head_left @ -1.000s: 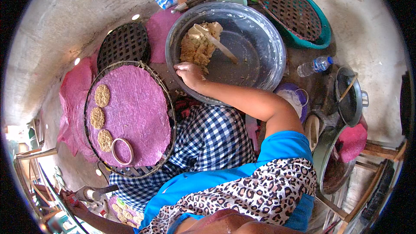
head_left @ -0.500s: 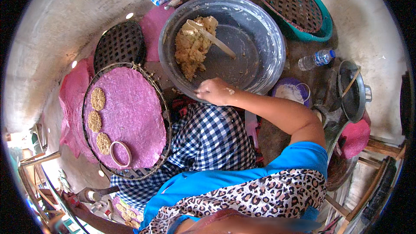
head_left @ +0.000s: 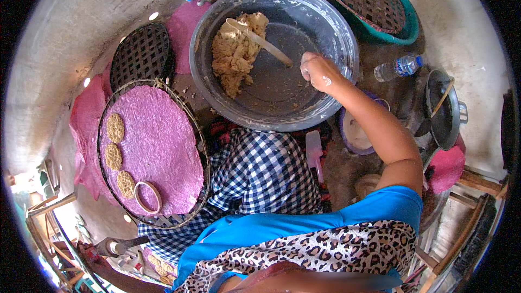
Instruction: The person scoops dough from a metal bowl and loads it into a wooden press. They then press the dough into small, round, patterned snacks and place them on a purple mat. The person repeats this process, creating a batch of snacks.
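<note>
My right hand [head_left: 320,71] hovers over the right inner rim of a big grey metal basin [head_left: 217,103]. Its fingers are curled shut and dusted with flour; I cannot see whether anything is inside them. A heap of tan dough [head_left: 233,59] lies in the basin's left half with a wooden spatula [head_left: 260,40] resting on it. My left hand is out of view. On my left a round wire tray under a pink cloth [head_left: 163,146] carries three flat round patties [head_left: 115,127] and a ring mould [head_left: 147,197].
A small purple bowl [head_left: 353,133] and a water bottle [head_left: 399,67] sit right of the basin, beside a dark pot [head_left: 445,108]. A green tub with a woven tray [head_left: 374,0] stands behind. A black woven tray [head_left: 142,54] leans at the left. My checked skirt covers the middle.
My right hand left the dough heap, came back along the basin's near rim and moved across to its right side.
</note>
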`<control>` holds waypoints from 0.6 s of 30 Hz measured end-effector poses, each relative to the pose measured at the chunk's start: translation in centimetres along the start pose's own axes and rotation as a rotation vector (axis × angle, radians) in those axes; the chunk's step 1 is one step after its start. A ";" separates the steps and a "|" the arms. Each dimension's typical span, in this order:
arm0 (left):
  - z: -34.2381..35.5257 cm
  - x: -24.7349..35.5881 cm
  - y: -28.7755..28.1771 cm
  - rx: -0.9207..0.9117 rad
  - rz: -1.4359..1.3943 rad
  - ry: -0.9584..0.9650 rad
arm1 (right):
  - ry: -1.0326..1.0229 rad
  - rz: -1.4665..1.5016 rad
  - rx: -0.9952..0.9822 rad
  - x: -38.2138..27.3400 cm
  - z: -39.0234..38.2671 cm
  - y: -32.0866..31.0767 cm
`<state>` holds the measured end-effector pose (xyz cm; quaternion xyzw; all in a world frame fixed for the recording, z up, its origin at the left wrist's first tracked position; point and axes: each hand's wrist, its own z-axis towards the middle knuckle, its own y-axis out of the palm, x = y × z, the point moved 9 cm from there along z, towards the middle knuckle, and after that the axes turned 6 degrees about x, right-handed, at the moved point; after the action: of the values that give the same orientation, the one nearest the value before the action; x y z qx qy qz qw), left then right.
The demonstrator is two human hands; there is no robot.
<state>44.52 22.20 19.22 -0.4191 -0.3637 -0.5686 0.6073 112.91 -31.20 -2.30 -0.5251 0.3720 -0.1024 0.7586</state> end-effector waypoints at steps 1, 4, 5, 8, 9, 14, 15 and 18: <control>0.1 0.0 0.1 -0.001 0.004 -0.003 | 0.201 0.014 -0.055 2.0 0.2 1.2; 0.3 0.0 0.4 -0.004 0.013 0.001 | 0.215 -0.097 -0.167 2.6 0.5 3.5; 0.4 0.1 0.4 -0.005 0.017 0.001 | 0.201 -0.123 -0.305 2.2 0.9 5.3; 0.4 0.0 0.5 -0.005 0.023 0.001 | 0.050 0.005 -0.547 -2.6 2.3 9.5; 0.4 -0.1 0.5 -0.004 0.022 -0.001 | -0.060 0.206 -0.562 -5.6 3.0 10.4; 0.2 -0.4 0.0 0.005 0.012 -0.007 | 0.266 1.417 -0.658 -15.7 4.5 15.5; 0.3 -0.4 -0.2 0.003 0.012 -0.010 | 0.292 1.292 -0.589 -15.5 4.3 16.0; 0.6 -0.6 -0.8 0.004 0.006 -0.008 | 0.128 1.025 -0.526 -16.0 2.8 14.4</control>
<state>43.72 22.94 18.95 -0.4212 -0.3658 -0.5644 0.6084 100.20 -14.27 -7.04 -0.4416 0.6368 0.3424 0.5313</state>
